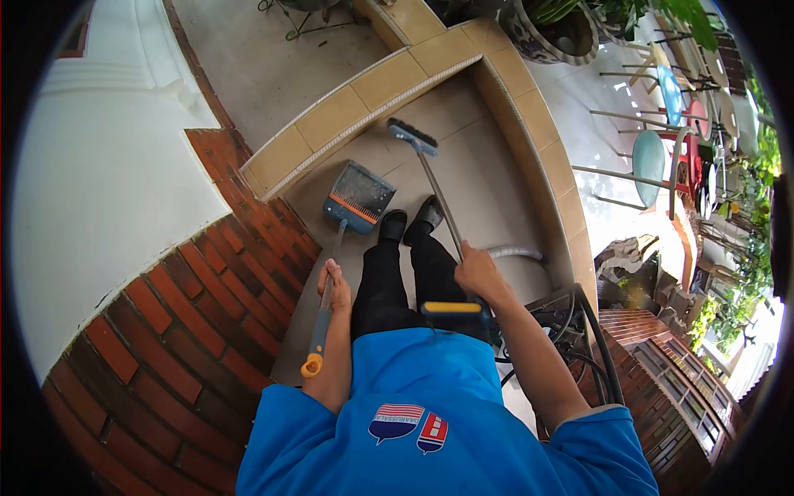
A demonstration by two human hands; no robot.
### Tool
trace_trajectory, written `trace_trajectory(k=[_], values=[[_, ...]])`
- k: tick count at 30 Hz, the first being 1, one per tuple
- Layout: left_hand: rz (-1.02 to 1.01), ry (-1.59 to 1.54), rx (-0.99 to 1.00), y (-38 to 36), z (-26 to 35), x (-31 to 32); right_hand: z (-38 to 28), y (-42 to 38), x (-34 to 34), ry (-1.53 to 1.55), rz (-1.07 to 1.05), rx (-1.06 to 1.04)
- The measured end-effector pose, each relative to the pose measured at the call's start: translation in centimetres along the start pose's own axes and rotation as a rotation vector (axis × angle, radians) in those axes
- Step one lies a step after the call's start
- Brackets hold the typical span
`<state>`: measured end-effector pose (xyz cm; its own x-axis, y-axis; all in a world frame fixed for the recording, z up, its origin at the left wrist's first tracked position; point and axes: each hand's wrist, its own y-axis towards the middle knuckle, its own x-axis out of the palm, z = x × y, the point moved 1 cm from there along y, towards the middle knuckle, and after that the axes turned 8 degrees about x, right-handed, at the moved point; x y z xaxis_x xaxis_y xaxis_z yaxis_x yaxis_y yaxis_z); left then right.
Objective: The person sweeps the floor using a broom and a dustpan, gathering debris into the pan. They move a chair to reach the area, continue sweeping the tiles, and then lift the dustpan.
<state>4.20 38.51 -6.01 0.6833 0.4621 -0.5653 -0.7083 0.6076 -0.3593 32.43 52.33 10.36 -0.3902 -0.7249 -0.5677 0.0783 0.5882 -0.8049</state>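
Observation:
My left hand point(337, 289) is wrapped round the grey handle of a long-handled dustpan point(357, 194), below the pan. The dustpan's blue-grey pan has an orange comb strip and lies on the tiled floor left of my shoes. Its handle ends in a yellow-orange loop near my left forearm. My right hand point(481, 274) grips the metal pole of a long-handled brush point(432, 179). Dark bristles on the brush head lie beyond my shoes, close to the step. A dark grip with a yellow strip point(452, 307) hangs below my right hand, in front of my waist.
A tan tiled step point(347, 107) bounds the floor ahead and on the right. To the left stands a brick wall point(157, 331). A grey hose point(513, 251) and black cables point(571, 335) lie on the right. Potted plants point(550, 33) and chairs point(649, 165) stand beyond the step.

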Motion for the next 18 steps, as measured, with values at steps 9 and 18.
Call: trace_trajectory(k=[9, 18], values=[[-0.243, 0.189, -0.147, 0.1, 2.0, -0.5, -6.9, 0.1, 9.4, -0.155, -0.281, -0.003], [-0.247, -0.001, 0.172, 0.4, 3.1, -0.9, -0.6, -5.8, 4.6, -0.020, -0.253, 0.032]])
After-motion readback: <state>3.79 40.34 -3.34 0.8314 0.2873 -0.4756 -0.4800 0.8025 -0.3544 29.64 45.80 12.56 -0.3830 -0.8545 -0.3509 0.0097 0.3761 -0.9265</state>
